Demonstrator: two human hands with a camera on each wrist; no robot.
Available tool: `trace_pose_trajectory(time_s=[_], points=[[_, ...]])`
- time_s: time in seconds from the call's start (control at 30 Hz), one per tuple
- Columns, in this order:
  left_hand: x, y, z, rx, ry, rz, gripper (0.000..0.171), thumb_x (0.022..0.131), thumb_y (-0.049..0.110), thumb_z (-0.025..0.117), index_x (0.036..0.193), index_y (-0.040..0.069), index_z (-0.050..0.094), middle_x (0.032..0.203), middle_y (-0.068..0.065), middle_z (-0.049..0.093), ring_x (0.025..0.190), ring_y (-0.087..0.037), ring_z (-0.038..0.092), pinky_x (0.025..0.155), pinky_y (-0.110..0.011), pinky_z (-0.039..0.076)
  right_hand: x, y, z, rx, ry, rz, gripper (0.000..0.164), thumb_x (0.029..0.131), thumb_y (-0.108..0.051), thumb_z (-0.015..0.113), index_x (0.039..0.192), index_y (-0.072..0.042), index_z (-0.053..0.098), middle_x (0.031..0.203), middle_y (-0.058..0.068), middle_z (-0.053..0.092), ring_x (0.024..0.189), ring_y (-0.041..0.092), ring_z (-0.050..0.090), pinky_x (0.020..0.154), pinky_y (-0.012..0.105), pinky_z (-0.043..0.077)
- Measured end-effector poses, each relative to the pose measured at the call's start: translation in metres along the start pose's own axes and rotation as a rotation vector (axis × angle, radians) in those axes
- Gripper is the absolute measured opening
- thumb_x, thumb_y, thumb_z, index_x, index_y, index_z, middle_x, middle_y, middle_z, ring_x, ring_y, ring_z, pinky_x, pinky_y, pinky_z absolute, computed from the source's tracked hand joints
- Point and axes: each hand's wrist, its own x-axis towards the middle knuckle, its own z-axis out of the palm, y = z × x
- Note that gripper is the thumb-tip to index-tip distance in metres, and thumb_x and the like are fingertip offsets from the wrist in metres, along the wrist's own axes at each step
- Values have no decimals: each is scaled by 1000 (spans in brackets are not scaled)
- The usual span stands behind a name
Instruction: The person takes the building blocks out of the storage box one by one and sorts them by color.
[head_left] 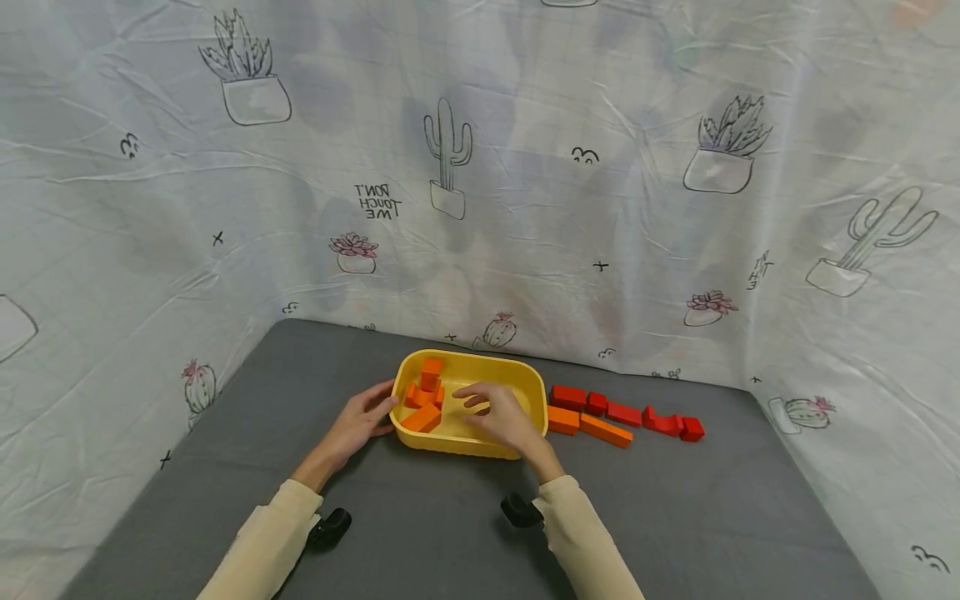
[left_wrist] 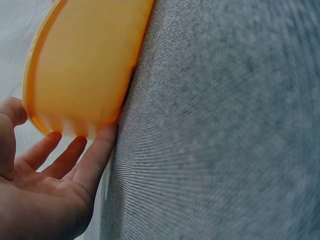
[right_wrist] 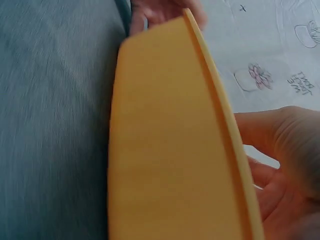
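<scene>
A yellow plastic bin stands on the grey table, with several orange blocks in its left part. My left hand is at the bin's left end. In the left wrist view its fingertips touch the outer end wall, and the thumb lies by the rim. My right hand hangs over the bin's right half with loosely bent fingers, and nothing shows between them in the head view. The right wrist view has the near side wall in front, hiding the fingertips.
To the right of the bin lies a row of several red blocks. Two orange blocks lie in front of it. A white curtain with plant drawings hangs behind and beside the grey table.
</scene>
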Motion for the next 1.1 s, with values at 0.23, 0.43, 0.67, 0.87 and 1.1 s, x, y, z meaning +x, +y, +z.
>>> trace_pose_trajectory(time_s=[0.23,0.43,0.67,0.87,1.1], points=[[0,-1,0,-20,-27,11,48,95,29,46,139,13,34,141,-12,33,123,-30,40,85,-39,49,17,-9,24,-4,-80,18,33,79,-2,67,111,-9,64,111,5,61,97,21,59,77,25,52],[-1,-2,-1,-20,-33,18,49,95,29,46,140,13,34,142,-12,33,124,-31,39,86,-40,48,26,-16,35,-67,-113,-12,36,77,1,68,112,-6,64,109,6,62,89,18,60,74,20,50],[-1,0,-1,-22,-25,16,48,96,28,45,140,13,34,141,-12,34,123,-31,40,85,-38,49,29,-17,37,-139,-123,32,36,76,-3,70,111,-10,66,106,1,63,84,13,57,71,18,49],[-1,1,0,-15,-15,5,48,96,28,45,140,13,33,141,-12,33,124,-30,39,85,-38,49,28,-15,35,-182,-132,54,37,74,-3,72,109,-12,67,101,-2,65,79,14,54,66,16,47],[-1,0,0,5,-10,-6,50,95,31,46,140,13,33,142,-12,32,124,-29,39,85,-37,50,24,-11,28,-164,-152,85,33,76,-8,72,108,-11,68,103,-1,65,82,11,58,69,18,49]])
